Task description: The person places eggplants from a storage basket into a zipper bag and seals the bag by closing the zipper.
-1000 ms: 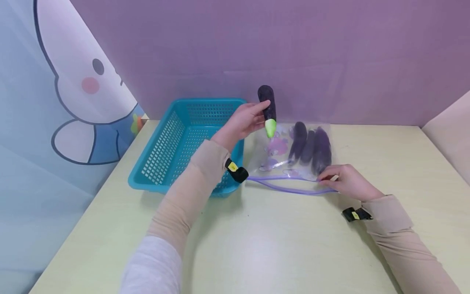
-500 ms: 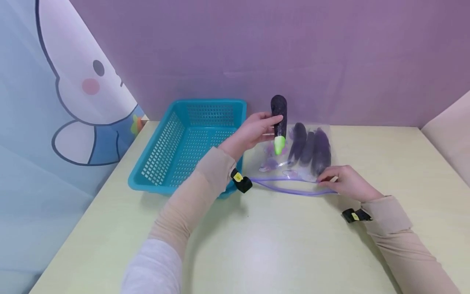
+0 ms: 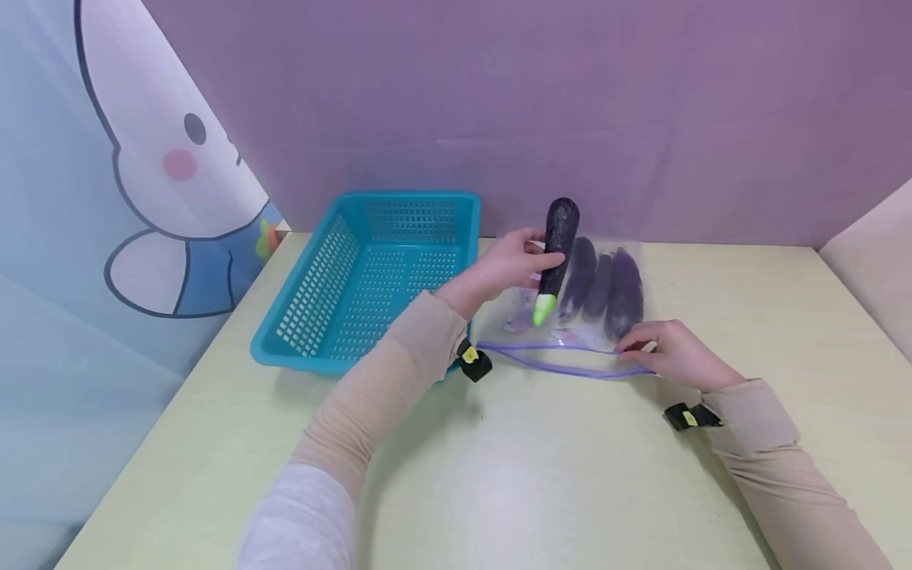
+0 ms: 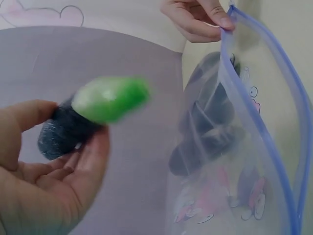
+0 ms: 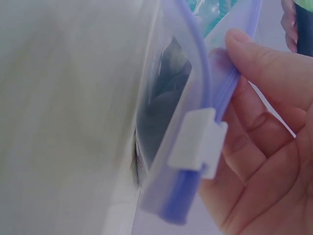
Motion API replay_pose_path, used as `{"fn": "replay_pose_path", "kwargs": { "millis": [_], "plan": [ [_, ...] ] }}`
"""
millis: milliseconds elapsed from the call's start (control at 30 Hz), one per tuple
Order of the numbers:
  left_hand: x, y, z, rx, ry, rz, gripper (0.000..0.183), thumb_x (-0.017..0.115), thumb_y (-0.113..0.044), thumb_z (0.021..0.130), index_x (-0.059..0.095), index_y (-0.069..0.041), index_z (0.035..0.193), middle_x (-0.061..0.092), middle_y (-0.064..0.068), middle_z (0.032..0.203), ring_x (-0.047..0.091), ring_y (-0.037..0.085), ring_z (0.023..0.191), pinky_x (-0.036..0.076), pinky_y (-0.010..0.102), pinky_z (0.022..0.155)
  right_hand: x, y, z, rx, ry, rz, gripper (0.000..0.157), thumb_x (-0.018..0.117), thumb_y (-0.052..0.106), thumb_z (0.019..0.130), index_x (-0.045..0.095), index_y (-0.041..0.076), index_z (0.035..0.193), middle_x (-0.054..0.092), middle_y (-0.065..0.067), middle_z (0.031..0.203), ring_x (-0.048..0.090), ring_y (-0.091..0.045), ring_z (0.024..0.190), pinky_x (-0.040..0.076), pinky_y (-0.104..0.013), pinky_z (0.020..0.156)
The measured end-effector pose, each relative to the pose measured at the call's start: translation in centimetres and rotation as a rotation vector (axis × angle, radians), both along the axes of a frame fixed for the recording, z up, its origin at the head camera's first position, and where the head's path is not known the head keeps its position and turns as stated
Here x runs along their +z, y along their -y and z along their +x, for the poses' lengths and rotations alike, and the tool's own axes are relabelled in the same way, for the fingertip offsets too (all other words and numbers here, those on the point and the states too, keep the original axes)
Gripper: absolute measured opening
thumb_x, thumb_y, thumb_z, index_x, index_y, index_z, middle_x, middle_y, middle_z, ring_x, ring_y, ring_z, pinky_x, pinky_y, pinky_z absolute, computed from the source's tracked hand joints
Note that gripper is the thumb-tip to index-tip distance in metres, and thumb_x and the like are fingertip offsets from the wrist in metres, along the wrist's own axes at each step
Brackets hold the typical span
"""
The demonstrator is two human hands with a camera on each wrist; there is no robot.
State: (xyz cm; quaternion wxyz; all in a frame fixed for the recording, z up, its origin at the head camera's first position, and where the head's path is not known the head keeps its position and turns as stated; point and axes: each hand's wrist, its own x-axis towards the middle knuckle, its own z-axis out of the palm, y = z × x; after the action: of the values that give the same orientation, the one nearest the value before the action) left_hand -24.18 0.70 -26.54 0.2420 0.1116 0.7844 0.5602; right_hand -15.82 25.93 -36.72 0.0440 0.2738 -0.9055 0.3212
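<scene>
My left hand (image 3: 509, 265) grips a dark purple toy eggplant (image 3: 556, 247) with a green stem end (image 4: 110, 98) pointing down, held above the clear zip bag (image 3: 570, 317). The bag lies on the table, printed with cartoon figures, and holds three more purple eggplants (image 3: 606, 285). My right hand (image 3: 666, 352) pinches the bag's purple zip edge (image 5: 195, 161) at its right end, by the white slider (image 5: 198, 142), keeping the mouth (image 4: 264, 122) apart. The left wrist view shows the eggplants (image 4: 210, 132) through the plastic.
A teal perforated plastic basket (image 3: 335, 293) stands left of the bag, with nothing visible inside. The pale green table (image 3: 541, 475) meets a purple wall behind. A cartoon rabbit curtain (image 3: 142, 158) hangs at the left.
My left hand has carried the eggplant rightward and down, from beside the basket to just above the bag. The right hand keeps its pinch on the zip edge.
</scene>
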Motion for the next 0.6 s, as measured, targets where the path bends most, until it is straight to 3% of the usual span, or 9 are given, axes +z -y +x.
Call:
{"fn": "replay_pose_path", "kwargs": {
  "millis": [200, 333, 433, 600],
  "plan": [
    [-0.4, -0.2, 0.5, -0.159, -0.166, -0.216, 0.048, 0.06, -0.017, 0.093, 0.043, -0.005, 0.137, 0.061, 0.015, 0.117, 0.066, 0.021, 0.096, 0.055, 0.026, 0.075, 0.2, 0.0, 0.0, 0.003, -0.002, -0.008, 0.015, 0.074, -0.004, 0.075, 0.074, 0.009, 0.082, 0.07, -0.001, 0.079, 0.055, 0.004, 0.073, 0.047, -0.02, 0.059],
    [-0.4, -0.4, 1.2, -0.23, -0.26, -0.333, 0.048, 0.06, -0.015, 0.093, 0.044, -0.003, 0.136, 0.062, 0.013, 0.116, 0.064, 0.018, 0.096, 0.054, 0.023, 0.076, 0.1, 0.0, 0.0, -0.006, 0.002, -0.002, 0.015, 0.073, -0.005, 0.076, 0.074, 0.009, 0.082, 0.07, 0.001, 0.079, 0.055, 0.005, 0.073, 0.047, -0.02, 0.058],
    [-0.4, -0.6, 1.8, -0.252, -0.329, -0.376, 0.048, 0.06, -0.014, 0.093, 0.044, -0.003, 0.136, 0.062, 0.012, 0.116, 0.062, 0.017, 0.097, 0.053, 0.021, 0.074, 0.1, 0.0, -0.1, -0.014, 0.004, 0.008, 0.015, 0.073, -0.004, 0.076, 0.074, 0.009, 0.082, 0.07, 0.002, 0.08, 0.055, 0.005, 0.073, 0.047, -0.02, 0.058],
    [-0.3, -0.9, 3.6, -0.228, -0.474, -0.424, 0.05, 0.06, -0.015, 0.092, 0.043, -0.005, 0.138, 0.062, 0.01, 0.12, 0.061, 0.017, 0.102, 0.052, 0.023, 0.079, 0.2, 0.0, -0.1, -0.009, -0.004, 0.004, 0.015, 0.074, -0.004, 0.075, 0.074, 0.009, 0.082, 0.07, 0.002, 0.079, 0.055, 0.005, 0.072, 0.047, -0.02, 0.059]
  ]
}}
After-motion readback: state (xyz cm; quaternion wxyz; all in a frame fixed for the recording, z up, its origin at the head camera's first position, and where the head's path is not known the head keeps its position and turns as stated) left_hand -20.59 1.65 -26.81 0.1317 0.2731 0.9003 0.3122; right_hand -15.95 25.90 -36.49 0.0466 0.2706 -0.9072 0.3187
